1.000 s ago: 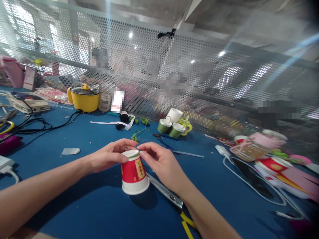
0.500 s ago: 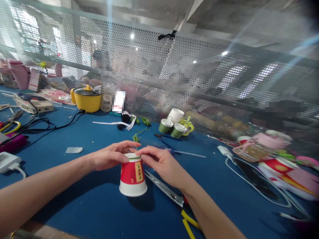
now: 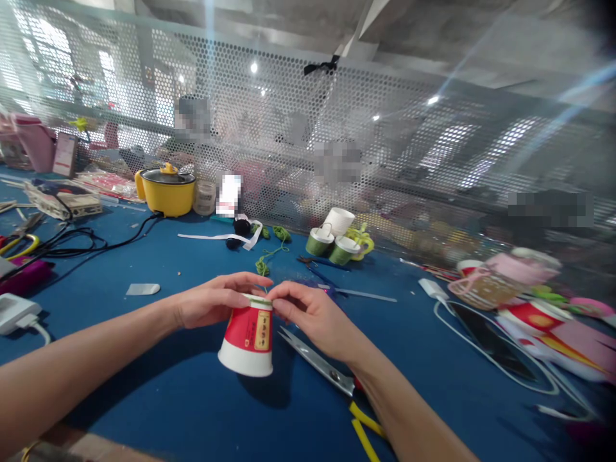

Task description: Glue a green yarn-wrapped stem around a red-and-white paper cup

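Observation:
A red and white paper cup [image 3: 248, 337] is held upside down and a little tilted, its wide rim toward me. Green yarn [image 3: 260, 303] runs round its narrow end. My left hand [image 3: 216, 298] grips that end from the left, thumb on the near side and fingers behind. At the right edge, my right hand [image 3: 308, 314] pinches the yarn between thumb and fingertips. A strand leads back to a loose green tangle [image 3: 262, 265]. Open-bladed scissors [image 3: 320, 366] with yellow handles lie beneath my right forearm.
Green-wrapped cups [image 3: 342, 249] stand near the perforated screen [image 3: 269, 141]. A yellow electric pot [image 3: 168, 192] is at the back left. Blue-handled pliers [image 3: 327, 264] lie beyond my hands. To the right are a phone [image 3: 491, 340] with a white cable and a jar [image 3: 486, 289].
The cup has tilted, its wide rim swinging to the left. Both hands stay almost where they were at its narrow end.

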Motion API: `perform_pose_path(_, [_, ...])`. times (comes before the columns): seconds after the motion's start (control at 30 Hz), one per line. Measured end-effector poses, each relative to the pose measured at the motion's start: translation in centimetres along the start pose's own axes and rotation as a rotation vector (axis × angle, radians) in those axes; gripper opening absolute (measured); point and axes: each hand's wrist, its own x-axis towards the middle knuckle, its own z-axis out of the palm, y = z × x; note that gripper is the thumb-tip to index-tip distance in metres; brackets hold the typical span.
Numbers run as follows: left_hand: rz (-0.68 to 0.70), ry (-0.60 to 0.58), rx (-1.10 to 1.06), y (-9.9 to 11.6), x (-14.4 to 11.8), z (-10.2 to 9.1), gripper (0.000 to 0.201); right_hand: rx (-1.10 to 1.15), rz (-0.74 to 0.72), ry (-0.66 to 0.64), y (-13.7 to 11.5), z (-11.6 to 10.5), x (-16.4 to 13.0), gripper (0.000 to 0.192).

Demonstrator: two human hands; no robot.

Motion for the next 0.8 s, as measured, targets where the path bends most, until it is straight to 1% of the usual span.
perform_pose_path(0.4, [-0.007, 0.009, -0.011, -0.01, -0.03, 0.06, 0.036, -0.027, -0.037, 0.004, 0.33, 0.03, -0.03, 0.010])
perform_pose_path(0.6, [-0.016, -0.003, 0.000, 0.17, -0.05, 0.09, 0.039, -0.058, -0.033, -0.002, 0.28, 0.04, -0.09, 0.011])
perform_pose_path(0.7, [-0.048, -0.018, 0.044, 0.28, -0.13, 0.19, 0.045, -0.116, -0.034, 0.009, 0.16, 0.11, -0.08, 0.012])
perform_pose_path(0.8, [-0.067, 0.027, 0.139, 0.14, -0.15, 0.27, 0.051, -0.165, -0.049, 0.035, 0.17, 0.20, -0.03, 0.013])
